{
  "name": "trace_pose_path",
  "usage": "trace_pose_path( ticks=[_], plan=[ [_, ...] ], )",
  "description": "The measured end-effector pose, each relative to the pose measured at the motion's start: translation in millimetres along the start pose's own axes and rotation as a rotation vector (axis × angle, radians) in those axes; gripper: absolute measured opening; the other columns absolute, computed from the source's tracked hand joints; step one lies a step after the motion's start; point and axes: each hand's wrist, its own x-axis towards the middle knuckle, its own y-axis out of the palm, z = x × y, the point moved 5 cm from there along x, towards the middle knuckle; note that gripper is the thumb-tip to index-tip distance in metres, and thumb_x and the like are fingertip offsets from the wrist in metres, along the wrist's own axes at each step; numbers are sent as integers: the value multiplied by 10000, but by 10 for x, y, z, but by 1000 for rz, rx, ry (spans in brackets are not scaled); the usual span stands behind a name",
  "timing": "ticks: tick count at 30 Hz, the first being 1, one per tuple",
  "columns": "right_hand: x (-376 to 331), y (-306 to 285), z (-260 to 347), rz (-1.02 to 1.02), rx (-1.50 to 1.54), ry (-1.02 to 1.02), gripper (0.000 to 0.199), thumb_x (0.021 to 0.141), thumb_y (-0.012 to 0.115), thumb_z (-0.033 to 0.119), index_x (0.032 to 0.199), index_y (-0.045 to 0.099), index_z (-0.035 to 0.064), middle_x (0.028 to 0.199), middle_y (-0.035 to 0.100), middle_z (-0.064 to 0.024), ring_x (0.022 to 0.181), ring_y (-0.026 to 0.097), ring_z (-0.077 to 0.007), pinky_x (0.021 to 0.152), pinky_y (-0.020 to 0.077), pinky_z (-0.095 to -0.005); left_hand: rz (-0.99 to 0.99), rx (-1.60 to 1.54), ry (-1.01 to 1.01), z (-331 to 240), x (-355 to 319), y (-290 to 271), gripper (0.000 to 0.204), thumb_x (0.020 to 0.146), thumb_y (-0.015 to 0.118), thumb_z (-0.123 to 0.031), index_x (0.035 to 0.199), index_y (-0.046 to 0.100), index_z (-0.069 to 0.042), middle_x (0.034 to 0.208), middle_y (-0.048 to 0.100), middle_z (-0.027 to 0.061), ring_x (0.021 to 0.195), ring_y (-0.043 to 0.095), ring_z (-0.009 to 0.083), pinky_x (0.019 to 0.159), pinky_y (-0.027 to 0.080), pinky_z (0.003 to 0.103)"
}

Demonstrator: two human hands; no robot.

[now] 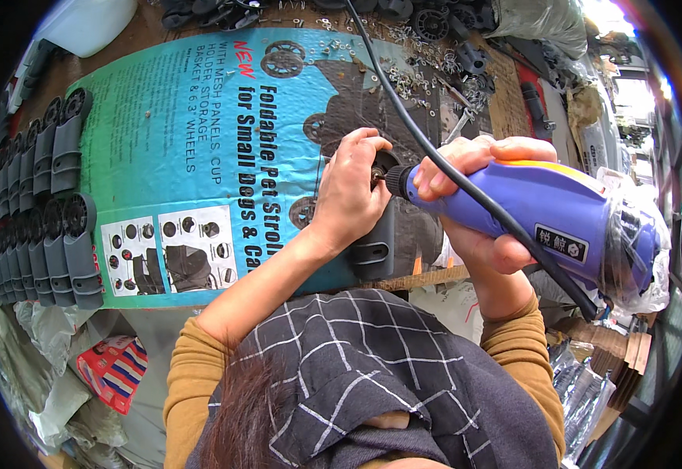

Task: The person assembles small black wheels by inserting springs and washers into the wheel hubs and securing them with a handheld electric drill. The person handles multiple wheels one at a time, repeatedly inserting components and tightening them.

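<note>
My left hand (344, 195) is closed around a dark grey plastic bracket part (374, 250) lying on the printed cardboard sheet (153, 102). Its fingers curl over the part's rounded upper end. In my right hand (474, 156) is a purple corded power screwdriver (548, 195), held almost level with its black nose pointing left. The tip meets a small brass-coloured piece (377, 175) at the part's rounded end, beside my left fingertips. My fingers hide much of that end. The black power cord (384, 74) crosses in front of the tool and my right hand.
Two rows of similar grey bracket parts (66, 156) line the left edge. Small metal hardware (427, 59) is scattered at the far right, near black wheels (432, 25) and a metal tool (458, 123). A white container (87, 23) stands far left. Plastic bags (59, 399) lie below the table's left.
</note>
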Motion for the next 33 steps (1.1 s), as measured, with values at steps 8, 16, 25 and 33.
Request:
trace_pose_path(
  ticks=[8,16,25,33],
  plan=[
    [119,72,-108,295,117,-155,954,693,660,752,1259,323,63,797,587,-139,718,590,-256,714,516,-385,29,24,18,26,33,18,417,699,636,20,1107,566,-33,1209,538,197,1103,547,387,937,446,449],
    [216,-1041,-89,-361,143,-100,569,867,664,459,1143,454,8,743,628,-130,634,639,-222,576,525,-319,86,13,-48,-38,11,-39,373,812,690,-155,1141,557,-40,1115,590,170,1087,551,339,942,434,390],
    [-570,-2805,-1417,-444,-1389,679,610,756,761,404,1122,516,-19,1010,651,-261,980,626,-423,867,478,-495,76,100,30,-112,49,-38,329,834,670,-126,1127,558,-29,1114,564,179,1060,544,343,926,436,397],
    [-687,-1001,-842,-117,28,663,467,879,701,345,1163,564,0,993,645,-89,905,611,-189,825,490,-327,-79,-22,154,-691,534,487,361,932,604,-197,1238,505,-30,1308,392,176,1241,401,301,1057,345,408]
  ],
)
